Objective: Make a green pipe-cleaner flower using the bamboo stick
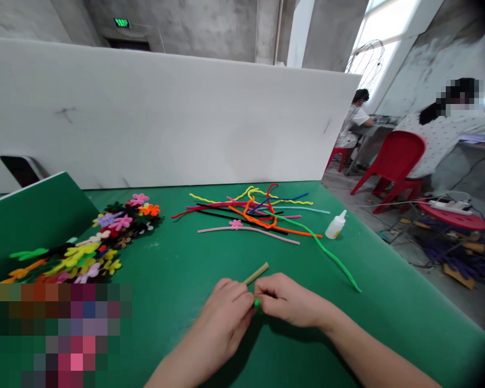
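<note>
Low over the green table (173,302), my left hand (228,312) and my right hand (286,302) meet with fingertips almost touching. Both are closed in a pinch. A small bit of green pipe cleaner (257,305) shows between them; most of it is hidden by the fingers. From behind my left hand's fingers a thin tan stick (256,274) pokes up and to the right. Beyond the hands lies a pale pink pipe cleaner (262,232) with a pink flower shape (236,224) at it. A long bright green pipe cleaner (327,252) curves toward the right.
Loose coloured pipe cleaners (222,205) are heaped farther back. A white glue bottle (336,225) stands at right. Pipe-cleaner flowers (81,253) crowd the left, beside a green board (44,215). A white panel (165,118) closes the back. Two people sit beyond, near a red chair (400,153).
</note>
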Available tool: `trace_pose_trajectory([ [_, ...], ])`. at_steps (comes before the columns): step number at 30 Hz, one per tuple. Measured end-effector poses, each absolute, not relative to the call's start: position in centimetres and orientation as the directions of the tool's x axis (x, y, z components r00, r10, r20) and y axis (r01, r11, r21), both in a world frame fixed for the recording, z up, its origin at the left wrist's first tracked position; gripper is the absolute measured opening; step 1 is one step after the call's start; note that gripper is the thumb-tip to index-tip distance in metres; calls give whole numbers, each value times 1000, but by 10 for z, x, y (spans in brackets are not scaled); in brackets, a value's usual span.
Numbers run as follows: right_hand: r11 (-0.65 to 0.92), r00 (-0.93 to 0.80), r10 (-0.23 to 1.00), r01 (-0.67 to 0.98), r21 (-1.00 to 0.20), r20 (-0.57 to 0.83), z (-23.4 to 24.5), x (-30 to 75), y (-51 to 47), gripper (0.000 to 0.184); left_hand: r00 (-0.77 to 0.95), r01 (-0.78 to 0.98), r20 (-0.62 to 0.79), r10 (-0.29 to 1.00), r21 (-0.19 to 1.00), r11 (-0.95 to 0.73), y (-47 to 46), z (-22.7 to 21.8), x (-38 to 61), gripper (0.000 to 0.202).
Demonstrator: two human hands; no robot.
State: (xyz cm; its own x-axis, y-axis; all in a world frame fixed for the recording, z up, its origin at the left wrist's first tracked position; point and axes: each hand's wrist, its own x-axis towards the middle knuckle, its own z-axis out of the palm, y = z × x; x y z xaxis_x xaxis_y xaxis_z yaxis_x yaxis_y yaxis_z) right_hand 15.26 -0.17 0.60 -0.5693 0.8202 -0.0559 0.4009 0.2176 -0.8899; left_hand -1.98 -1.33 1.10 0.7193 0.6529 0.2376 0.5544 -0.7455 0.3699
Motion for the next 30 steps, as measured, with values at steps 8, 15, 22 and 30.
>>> trace_pose_trajectory([
  [8,72,-488,869,298,-952,-87,-1,152,2,18,622,600,316,716,395,-696,-17,3,-13,20],
  [15,-43,-537,842,37,-998,-56,3,155,0,28,458,398,82,885,871,-287,-8,13,-15,23],
  [22,121,-405,912,110,-987,66,7,148,-5,14,321,210,42,946,971,-115,-9,10,-15,19],
  [30,108,-372,923,19,-994,93,4,143,-5,22,260,-71,-120,958,987,143,-12,6,-13,17],
])
